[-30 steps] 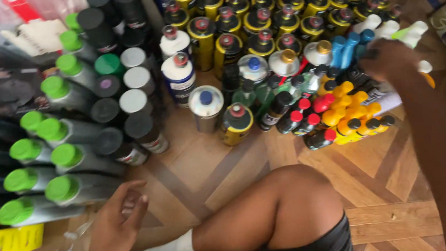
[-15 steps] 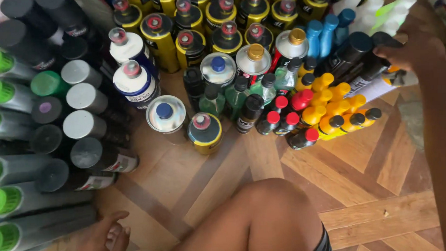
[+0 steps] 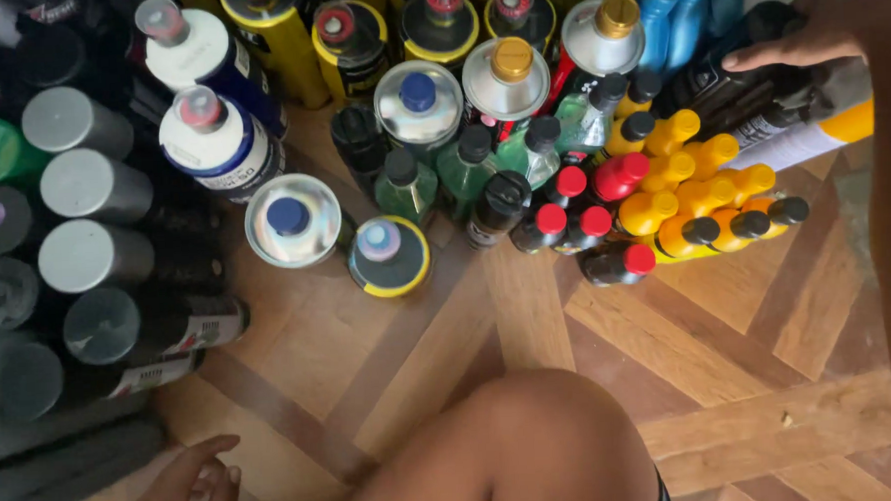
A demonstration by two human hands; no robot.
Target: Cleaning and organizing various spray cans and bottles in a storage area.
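— Two hands show. The right hand [image 3: 807, 39] reaches in from the upper right, fingers [image 3: 758, 58] stretched long and pressed together, lying flat on a dark bottle [image 3: 728, 78] that lies tilted on its side. It grips nothing; the fingertips only rest on that bottle's black body.

— And what lies just about it?

— Beneath the dark bottle, touching it, a white tube with an orange end [image 3: 811, 139]. Behind it, blue bottles [image 3: 680, 5]. Just left and below, a packed cluster of small yellow bottles [image 3: 698, 194], some with black caps, and beside them small dark bottles with red caps [image 3: 589, 219].

— The other hand?

— The left hand [image 3: 190, 487] sits low at the bottom left edge, fingers loosely curled and a little apart, holding nothing, hovering over or resting on the wooden parquet floor [image 3: 691, 360]; I cannot tell which. Nearest to it are dark spray cans with grey lids [image 3: 108, 325] lying on their sides, well apart from the right hand.

— Between the two?

— A bent bare knee [image 3: 534, 447] at the bottom centre. Further up, a round tin with a blue cap [image 3: 292, 219] and a yellow-rimmed can [image 3: 388, 255] stand just beside each other, with green bottles [image 3: 462, 165] and gold-capped tins [image 3: 506, 76] behind.
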